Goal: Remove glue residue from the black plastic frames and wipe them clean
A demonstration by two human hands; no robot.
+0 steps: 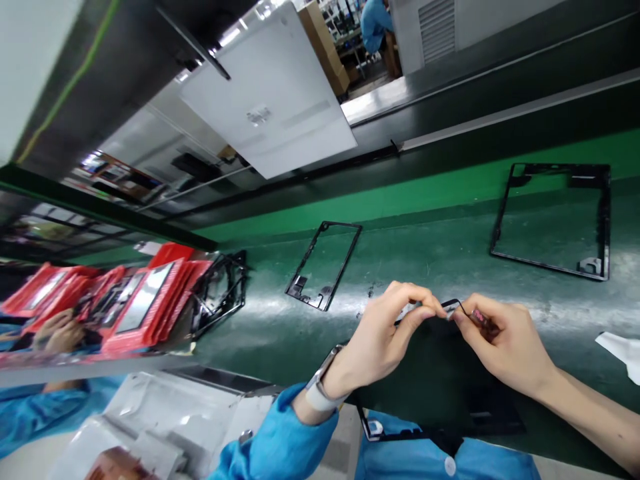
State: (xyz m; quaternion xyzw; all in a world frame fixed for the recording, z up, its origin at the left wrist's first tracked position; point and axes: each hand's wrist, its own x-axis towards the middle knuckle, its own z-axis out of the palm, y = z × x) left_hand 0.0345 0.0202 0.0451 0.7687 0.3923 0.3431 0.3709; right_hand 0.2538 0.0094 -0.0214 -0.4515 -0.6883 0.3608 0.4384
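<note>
Both hands meet over the green bench, close to its front edge. My left hand point(387, 333) is closed, thumb and forefinger pinching a thin black strip point(451, 303) that looks like a wire or narrow cable. The other end of this strip is pinched by my right hand point(505, 343), its fingers curled. A small dark red piece point(480, 317) shows between those fingers; its kind I cannot make out. Below my hands, a black frame point(400, 435) juts over the bench edge towards my lap, partly hidden.
A small black frame point(343, 270) lies left of centre, a larger black frame point(550, 267) at the right. White paper point(617, 350) lies at the right edge. Stacked black frames point(220, 293) and red trays point(150, 300) stand left, near another person's hand point(60, 331). A white board point(280, 100) hangs above.
</note>
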